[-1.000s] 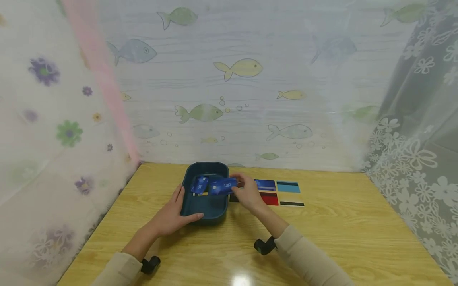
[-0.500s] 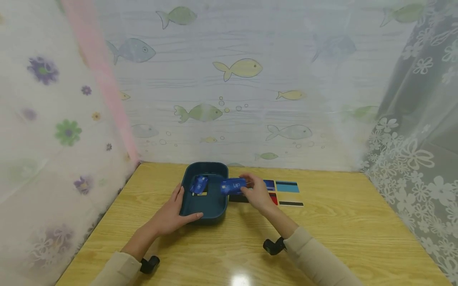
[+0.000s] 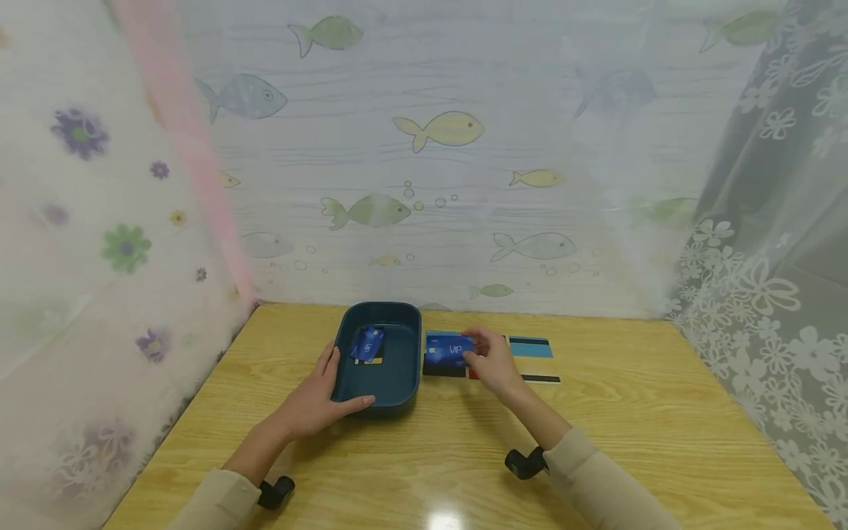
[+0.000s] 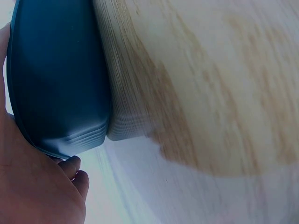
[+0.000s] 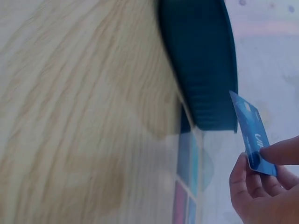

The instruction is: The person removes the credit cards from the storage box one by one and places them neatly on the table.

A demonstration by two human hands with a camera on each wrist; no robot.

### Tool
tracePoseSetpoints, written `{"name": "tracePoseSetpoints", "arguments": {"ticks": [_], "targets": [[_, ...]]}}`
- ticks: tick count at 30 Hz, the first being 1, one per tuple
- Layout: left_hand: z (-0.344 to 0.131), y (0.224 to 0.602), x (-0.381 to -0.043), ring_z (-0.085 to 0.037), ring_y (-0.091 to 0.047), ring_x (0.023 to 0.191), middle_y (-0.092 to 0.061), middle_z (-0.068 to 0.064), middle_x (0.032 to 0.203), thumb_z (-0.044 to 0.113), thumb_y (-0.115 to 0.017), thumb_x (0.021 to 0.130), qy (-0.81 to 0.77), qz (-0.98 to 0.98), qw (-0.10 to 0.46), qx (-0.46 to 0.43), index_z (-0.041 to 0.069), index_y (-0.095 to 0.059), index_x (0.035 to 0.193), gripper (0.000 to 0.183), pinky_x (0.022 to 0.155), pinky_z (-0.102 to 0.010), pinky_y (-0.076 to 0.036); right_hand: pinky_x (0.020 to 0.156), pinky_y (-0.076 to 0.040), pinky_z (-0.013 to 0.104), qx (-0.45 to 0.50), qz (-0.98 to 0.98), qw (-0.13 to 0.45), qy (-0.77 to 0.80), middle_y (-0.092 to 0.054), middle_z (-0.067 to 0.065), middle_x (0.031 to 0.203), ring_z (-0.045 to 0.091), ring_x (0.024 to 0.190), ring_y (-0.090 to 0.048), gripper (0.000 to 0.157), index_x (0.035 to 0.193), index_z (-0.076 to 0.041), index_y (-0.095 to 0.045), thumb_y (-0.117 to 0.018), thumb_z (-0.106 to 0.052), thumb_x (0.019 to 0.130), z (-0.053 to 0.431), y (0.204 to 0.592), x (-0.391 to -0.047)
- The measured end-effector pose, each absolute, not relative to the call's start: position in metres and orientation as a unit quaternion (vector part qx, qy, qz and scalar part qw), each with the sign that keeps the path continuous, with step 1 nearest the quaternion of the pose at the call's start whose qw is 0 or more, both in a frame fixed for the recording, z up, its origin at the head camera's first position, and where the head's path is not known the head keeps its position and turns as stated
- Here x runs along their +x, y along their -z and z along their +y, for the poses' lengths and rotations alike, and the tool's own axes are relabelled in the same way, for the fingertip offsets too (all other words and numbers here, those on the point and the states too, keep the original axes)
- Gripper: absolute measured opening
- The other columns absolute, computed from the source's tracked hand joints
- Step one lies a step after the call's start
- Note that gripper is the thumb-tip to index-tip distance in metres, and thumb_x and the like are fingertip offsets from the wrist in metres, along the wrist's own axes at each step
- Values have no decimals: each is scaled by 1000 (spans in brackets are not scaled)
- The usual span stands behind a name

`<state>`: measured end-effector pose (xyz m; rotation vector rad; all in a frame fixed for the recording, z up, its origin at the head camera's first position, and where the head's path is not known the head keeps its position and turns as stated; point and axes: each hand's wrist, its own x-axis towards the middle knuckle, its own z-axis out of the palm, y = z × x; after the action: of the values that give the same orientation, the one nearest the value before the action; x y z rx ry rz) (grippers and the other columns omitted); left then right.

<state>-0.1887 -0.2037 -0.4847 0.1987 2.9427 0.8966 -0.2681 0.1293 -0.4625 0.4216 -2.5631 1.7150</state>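
My right hand [image 3: 497, 366] pinches a blue VIP card [image 3: 444, 350] between thumb and fingers, just right of a dark teal plastic box [image 3: 377, 386]. In the right wrist view the card [image 5: 252, 133] is tilted, held above the table. My left hand [image 3: 308, 405] grips the box at its left side and near corner, thumb over the near rim. Inside the box another blue VIP card [image 3: 368, 343] lies on a darker card with a yellowish edge. Several cards lie flat right of the box, partly hidden by the held card and my right hand; a light-blue card [image 3: 533, 348] shows.
A cream card with a dark stripe [image 3: 539, 369] lies at the right end of the laid-out cards. Wood-patterned tabletop [image 3: 397, 471] spreads in front and to the right. A fish-print curtain [image 3: 450, 169] hangs behind the table, with patterned sheets on both sides.
My right hand has moved right with the VIP card, from over the box to above the laid-out cards. My left hand and the box have stayed in place.
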Motion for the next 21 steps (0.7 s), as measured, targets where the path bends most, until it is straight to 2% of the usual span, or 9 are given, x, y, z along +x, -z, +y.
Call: {"name": "tracePoseSetpoints", "arguments": {"ticks": [5, 8, 14, 21], "targets": [[-203, 484, -187, -48, -17, 152, 9, -17, 171, 79, -63, 83, -287, 955, 31, 59, 0, -1, 163, 129, 115, -67, -28, 77, -58, 38, 126, -831, -9, -541, -60, 16, 114, 24, 95, -63, 34, 128, 0, -66, -65, 8, 95, 133, 470, -266], [-203, 484, -188, -47, -17, 153, 10, -17, 171, 79, -63, 83, -288, 955, 33, 58, 0, 0, 164, 128, 115, -67, -28, 76, -56, 38, 124, -836, -30, -534, -59, 14, 109, 23, 91, -61, 33, 126, -1, -67, -65, 8, 95, 134, 474, -264], [-202, 485, -188, -49, -17, 152, 9, -18, 171, 78, -63, 83, -293, 954, 29, 63, 0, 0, 163, 129, 114, -68, -28, 80, -52, 39, 127, -856, -53, -499, -63, 12, 111, 24, 98, -59, 29, 119, -4, -70, -68, 7, 92, 135, 479, -258], [-205, 488, -191, -47, -16, 153, 10, -15, 171, 82, -62, 81, -293, 954, 27, 63, 2, 1, 164, 131, 115, -67, -27, 73, -45, 34, 142, -858, -71, -489, -59, 10, 96, 23, 88, -52, 25, 110, 0, -70, -70, 9, 86, 136, 485, -257]]}}
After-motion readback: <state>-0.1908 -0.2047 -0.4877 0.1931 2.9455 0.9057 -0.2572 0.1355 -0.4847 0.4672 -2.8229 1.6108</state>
